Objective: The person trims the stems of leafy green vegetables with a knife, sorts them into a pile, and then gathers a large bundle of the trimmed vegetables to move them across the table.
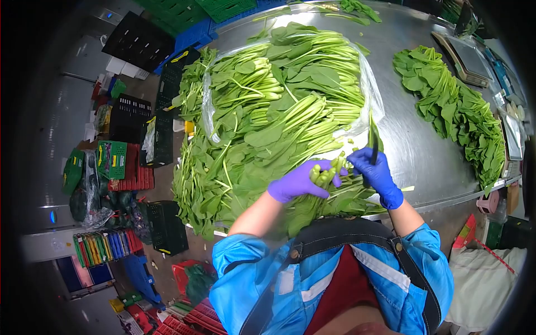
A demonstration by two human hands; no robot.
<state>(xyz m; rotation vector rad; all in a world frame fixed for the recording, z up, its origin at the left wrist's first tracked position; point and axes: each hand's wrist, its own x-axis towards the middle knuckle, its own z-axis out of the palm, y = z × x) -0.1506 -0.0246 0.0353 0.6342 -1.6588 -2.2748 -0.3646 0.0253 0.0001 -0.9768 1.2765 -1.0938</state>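
My left hand (298, 183), in a purple glove, is wrapped round a bunch of leafy greens (321, 177) by its pale stems. The cut stem ends point up and to the right, and the leaves hang down toward my apron. Right beside those ends is my gloved right hand (377, 174), closed on a knife (374, 139) whose dark blade points away from me. Its thumb and fingertips are close to the stem ends. Just beyond both hands, a large heap of the same greens (301, 120) lies on clear plastic film (373, 95).
A long row of greens (452, 111) lies at the right of the metal table (391, 25). Scales (463, 56) stand along the table's far right edge. Black crates (167, 226) and green and red crates (113, 159) are on the floor to the left.
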